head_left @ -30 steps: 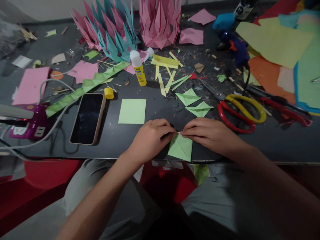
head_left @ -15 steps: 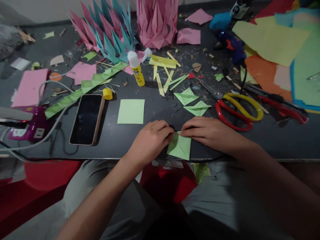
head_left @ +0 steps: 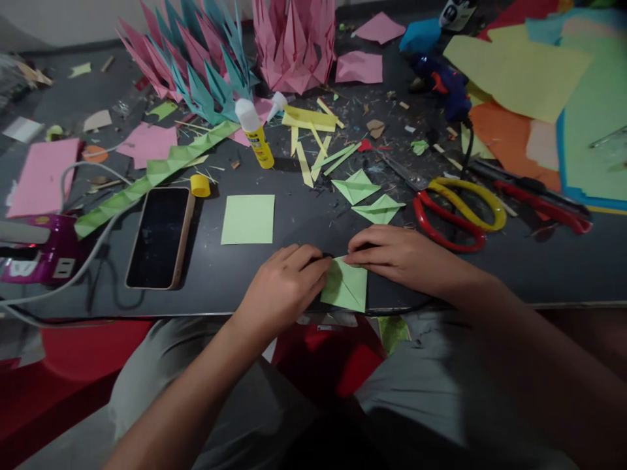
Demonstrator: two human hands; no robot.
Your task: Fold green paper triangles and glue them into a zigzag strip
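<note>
A square of green paper (head_left: 345, 287) with a diagonal line across it lies at the table's front edge. Its upper left corner is pinched by my left hand (head_left: 292, 277), the fingers curled together. On its top edge, my right hand (head_left: 399, 256) presses with closed fingers. A flat green paper square (head_left: 248, 219) rests to the left of my hands. Just beyond my right hand are two folded green paper pieces, one (head_left: 356, 187) behind the other (head_left: 379, 209). What lies under my fingertips is hidden.
Scissors (head_left: 458, 212) and a red utility knife (head_left: 543, 202) lie on the right, with a glue gun (head_left: 443, 85) behind. A phone (head_left: 160, 238), a glue stick (head_left: 257, 137) and a purple power socket (head_left: 44, 251) are leftward. Pink and blue folded paper (head_left: 296, 52) stands at the back.
The whole view has shifted slightly, so things sit a little further left. Both hands stay on the green paper, and the left hand's fingers have drawn slightly away from the right hand.
</note>
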